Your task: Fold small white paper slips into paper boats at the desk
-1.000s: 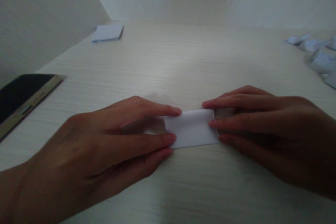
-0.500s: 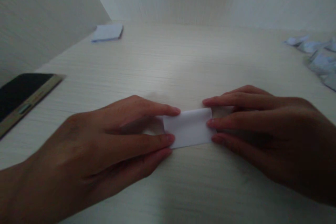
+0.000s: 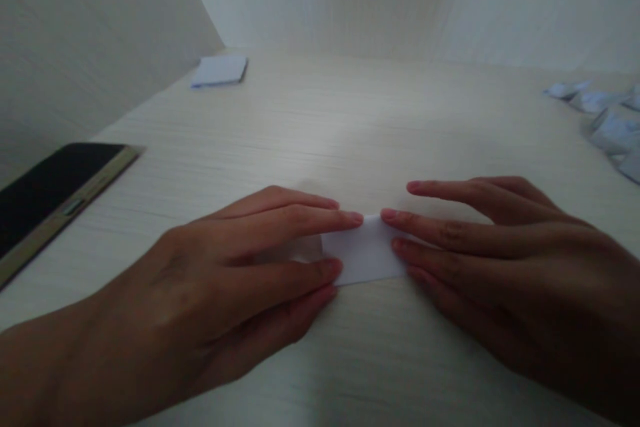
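A small folded piece of white paper (image 3: 369, 255) lies on the pale table between my two hands. My left hand (image 3: 235, 280) holds its left end, with fingertips along the far edge and others pressed on the near left corner. From the other side my right hand (image 3: 500, 267) grips the right end. One right fingertip rests at the far fold and others press lower down, while a further finger is raised off the paper. Both ends of the paper are partly covered by fingers.
A phone-like slab (image 3: 65, 193) with a dark face and gold edge lies at the left. A small stack of white paper (image 3: 220, 71) sits near the back left corner. Several crumpled or folded white paper pieces (image 3: 615, 130) lie at the right. Walls (image 3: 320, 0) border the table.
My left fingertips have slid right along the paper's far edge. On my right hand a fingertip has shifted onto the fold and another finger has lifted away. The view has shifted slightly.
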`<action>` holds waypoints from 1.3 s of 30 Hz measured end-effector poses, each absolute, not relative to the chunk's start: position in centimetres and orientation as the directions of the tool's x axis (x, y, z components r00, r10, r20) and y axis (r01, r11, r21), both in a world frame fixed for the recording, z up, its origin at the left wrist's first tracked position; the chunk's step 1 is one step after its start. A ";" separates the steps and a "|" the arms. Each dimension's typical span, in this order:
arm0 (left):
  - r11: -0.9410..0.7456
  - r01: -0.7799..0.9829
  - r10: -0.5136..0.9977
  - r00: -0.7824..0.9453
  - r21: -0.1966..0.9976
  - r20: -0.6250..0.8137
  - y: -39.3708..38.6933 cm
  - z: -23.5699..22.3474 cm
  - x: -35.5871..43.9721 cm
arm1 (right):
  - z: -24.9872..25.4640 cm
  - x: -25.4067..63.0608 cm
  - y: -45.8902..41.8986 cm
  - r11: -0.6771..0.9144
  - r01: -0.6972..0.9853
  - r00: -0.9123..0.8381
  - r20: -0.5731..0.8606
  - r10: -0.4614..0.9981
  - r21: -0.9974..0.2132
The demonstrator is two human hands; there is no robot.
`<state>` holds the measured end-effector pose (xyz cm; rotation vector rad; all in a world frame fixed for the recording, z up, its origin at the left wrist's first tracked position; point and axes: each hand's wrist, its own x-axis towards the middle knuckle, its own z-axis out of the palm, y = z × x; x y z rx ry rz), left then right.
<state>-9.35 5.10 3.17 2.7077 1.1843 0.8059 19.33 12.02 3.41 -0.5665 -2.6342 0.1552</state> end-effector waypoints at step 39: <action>-0.762 0.620 0.648 0.724 0.187 0.238 6.6 5.9 -7.9 | 3.9 19.3 13.2 0.776 0.525 -0.812 0.069 0.580 -0.351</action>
